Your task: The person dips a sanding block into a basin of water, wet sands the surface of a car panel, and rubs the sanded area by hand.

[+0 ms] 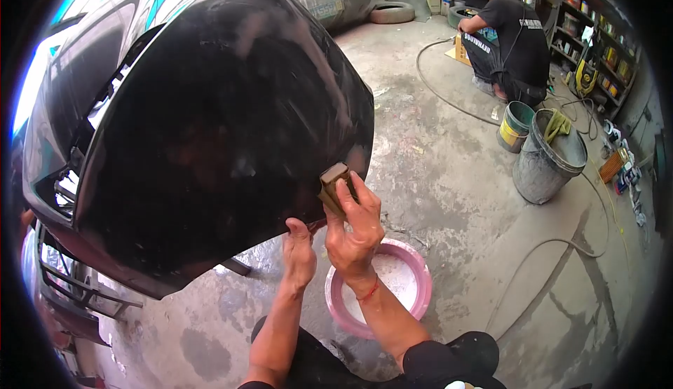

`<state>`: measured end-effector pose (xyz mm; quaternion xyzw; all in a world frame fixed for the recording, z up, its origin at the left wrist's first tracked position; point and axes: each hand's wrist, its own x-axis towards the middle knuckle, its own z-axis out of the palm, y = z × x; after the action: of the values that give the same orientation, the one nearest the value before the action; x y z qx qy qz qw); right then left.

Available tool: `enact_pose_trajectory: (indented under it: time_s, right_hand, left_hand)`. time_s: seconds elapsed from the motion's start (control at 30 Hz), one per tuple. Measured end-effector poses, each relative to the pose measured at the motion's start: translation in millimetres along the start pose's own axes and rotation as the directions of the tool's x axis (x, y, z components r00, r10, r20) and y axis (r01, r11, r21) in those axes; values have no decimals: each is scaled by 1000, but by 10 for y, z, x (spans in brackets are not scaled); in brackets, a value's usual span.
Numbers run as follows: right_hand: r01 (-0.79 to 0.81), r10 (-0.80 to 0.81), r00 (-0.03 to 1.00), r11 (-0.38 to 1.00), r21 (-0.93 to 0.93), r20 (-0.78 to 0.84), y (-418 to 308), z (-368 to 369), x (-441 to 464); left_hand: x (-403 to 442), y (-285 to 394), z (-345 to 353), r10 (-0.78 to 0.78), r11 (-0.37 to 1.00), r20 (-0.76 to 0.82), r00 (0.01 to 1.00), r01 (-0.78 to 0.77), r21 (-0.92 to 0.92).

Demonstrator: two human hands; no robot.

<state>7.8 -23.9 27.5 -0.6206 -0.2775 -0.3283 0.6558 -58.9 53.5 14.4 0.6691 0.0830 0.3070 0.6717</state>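
Observation:
A large black car body panel point(224, 123), shaped like a bumper, fills the left and centre, with paler dull patches along its upper right. My right hand point(355, 231) is closed around a small block wrapped in dark, brownish sheet point(335, 187), like a sanding block, at the panel's lower right edge. My left hand point(299, 259) is at the lower edge of the panel, thumb pointing up in front of it. Most of its fingers are hidden, so their grip cannot be told. Under my right forearm sits a pink basin point(423, 298) with whitish, cloudy liquid.
A person point(515, 38) in dark clothes squats at the back right. A green bucket point(517, 124) and a larger grey bucket point(536, 179) with a cloth over its rim stand nearby. A hose point(547, 245) snakes across the concrete floor. Shelves point(610, 31) and tyres point(392, 12) line the back.

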Motion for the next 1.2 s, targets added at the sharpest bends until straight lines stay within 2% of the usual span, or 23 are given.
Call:
enact_pose_trajectory:
  time_s: [0.07, 0.13, 0.17, 0.2, 0.27, 0.33, 0.4, 0.43, 0.47, 0.53, 0.6, 0.67, 0.7, 0.73, 0.8, 0.83, 0.87, 0.93, 1.0, 1.07, 1.1, 1.13, 1.2]
  right_hand:
    - [-13, 12, 1000, 999, -43, -13, 222, 14, 217]
    - [-325, 328, 943, 944, 60, -54, 317, -23, 625]
    - [-349, 355, 934, 931, 110, -44, 299, -31, 632]
    - [-343, 350, 935, 933, 108, -54, 234, -49, 467]
    - [-84, 82, 996, 996, -43, -45, 121, -23, -14]
    - [-90, 90, 996, 996, 10, -16, 146, -12, 73]
    - [-160, 160, 987, 987, 10, -30, 226, -43, 446]
    - [-243, 248, 969, 958, 150, -13, 212, -46, 529]
    - [-243, 248, 969, 959, 148, -18, 191, -58, 405]
    - [-56, 54, 998, 996, -63, -22, 108, -27, -53]
    - [-61, 61, 998, 998, 22, -3, 129, 18, -122]
    - [-51, 45, 996, 996, -74, -73, 242, 21, 289]
    - [-163, 162, 985, 987, -14, -52, 209, -22, 560]
    - [-166, 165, 985, 986, -16, -50, 213, -27, 487]
    - [-30, 24, 997, 996, -80, -77, 204, 36, 218]
    - [-38, 37, 999, 999, -23, -39, 128, 60, -36]
    - [-66, 66, 998, 997, 29, 2, 105, 48, -161]
    - [-38, 32, 997, 996, -80, -68, 216, 48, 147]
    - [-258, 263, 964, 962, 90, -51, 275, -2, 578]
    - [-233, 238, 969, 970, 66, -70, 193, -28, 420]
    - [-137, 139, 988, 990, 30, -61, 187, -16, 121]
    - [-45, 45, 998, 999, -6, -40, 185, 4, -73]
    - [-61, 61, 998, 998, 21, -29, 199, 10, 30]
  left_hand:
    - [-39, -31, -39, -4, 1000, 38, 999, 4, 8]
    - [-84, -106, -34, -37, 997, -7, 999, 37, 67]
    - [-78, -95, -23, -17, 999, -7, 1000, 17, 47]
    - [-45, -72, -5, 12, 1000, 6, 1000, -13, 28]
    - [45, -34, 40, 48, 999, -1, 999, -48, 8]
    - [-19, -69, 44, 51, 998, -64, 997, -52, -19]
    - [-79, -116, 44, 20, 1000, -56, 998, -19, 15]
    - [-90, -127, 67, 27, 999, -85, 996, -25, 24]
    - [-73, -119, 92, 37, 999, -104, 994, -34, 36]
    - [28, -81, 118, 74, 997, -110, 991, -70, 41]
    - [-4, -107, 71, 73, 997, -127, 989, -69, 33]
    - [-66, -259, -54, -9, 995, -125, 992, 22, 99]
    - [-96, -298, -66, -76, 983, -117, 990, 94, 158]
    - [-130, -303, -47, -80, 983, -118, 990, 98, 158]
    - [-82, -228, 20, 0, 986, -174, 985, 30, 165]
    - [-54, -120, 48, 22, 997, -118, 993, -14, 71]
    - [-37, -122, 55, 23, 997, -116, 993, -15, 72]
    - [-46, -149, 49, 33, 993, -139, 990, -16, 120]
    - [-91, -246, 52, 31, 995, -107, 994, -21, 96]
    - [-38, -243, 64, 72, 993, -146, 987, -57, 102]
    - [-23, -192, 130, 110, 994, -183, 977, -109, 13]
    - [11, -168, 130, 120, 993, -180, 976, -120, 10]
    - [-11, -174, 103, 101, 994, -157, 982, -92, 61]
